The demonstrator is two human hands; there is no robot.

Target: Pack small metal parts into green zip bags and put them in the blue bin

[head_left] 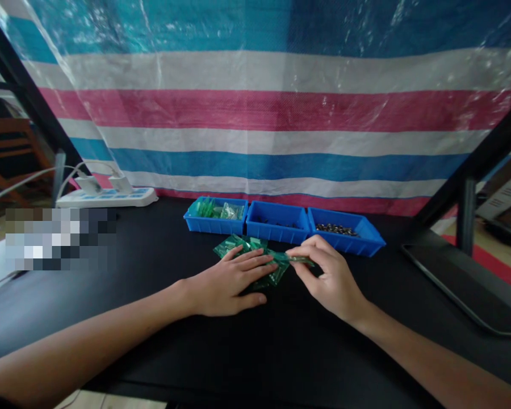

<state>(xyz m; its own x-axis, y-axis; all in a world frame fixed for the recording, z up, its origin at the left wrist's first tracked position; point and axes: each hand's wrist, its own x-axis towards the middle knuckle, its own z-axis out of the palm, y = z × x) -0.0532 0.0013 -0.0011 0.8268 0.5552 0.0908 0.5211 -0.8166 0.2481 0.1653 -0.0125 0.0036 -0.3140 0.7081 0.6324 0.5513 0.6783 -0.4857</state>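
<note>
My left hand (234, 281) lies flat, fingers stretched out, on a pile of small green-tinted plastic bags (232, 244) on the black table. To its right, my right hand (330, 275) pinches the end of one green plastic bag (300, 260) between thumb and fingers. That bag reaches back toward the pile, and I cannot tell whether it is separate from it. What the bags contain is too small to make out. Just behind the pile stands a blue bin (216, 226) holding green and clear plastic bags.
Beside that bin are a middle blue bin (276, 232) with small dark pieces and a right blue bin (347, 243) with shiny metal pieces. A white power strip (108, 197) with plugs sits at the back left. A striped plastic sheet (247, 108) hangs behind; a black frame foot (464, 284) is at right.
</note>
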